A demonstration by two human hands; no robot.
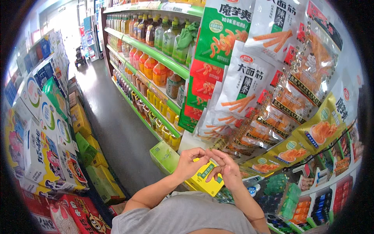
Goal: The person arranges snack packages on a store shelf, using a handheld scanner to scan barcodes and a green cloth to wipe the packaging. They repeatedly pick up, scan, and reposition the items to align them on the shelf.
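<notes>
My left hand (191,162) and my right hand (223,168) meet at the fingertips in front of my chest. Whether something small is pinched between them I cannot tell. Below and behind them lies a yellow carton (204,178), partly covered by the fingers. A light green box (165,156) sits on the floor side of the shelf, left of my left hand. Just above the hands hang rows of snack packets: white packets (239,79), clear packets with orange food (295,102) and gold packets (292,155), which run down to the right of my right hand.
Shelves with a green edge (172,65) hold bottled drinks; a green cloth or glove (187,35) lies on the bottles. Stacked milk cartons (43,155) line the left side of the aisle floor (117,125). More packaged goods (292,199) stand at lower right.
</notes>
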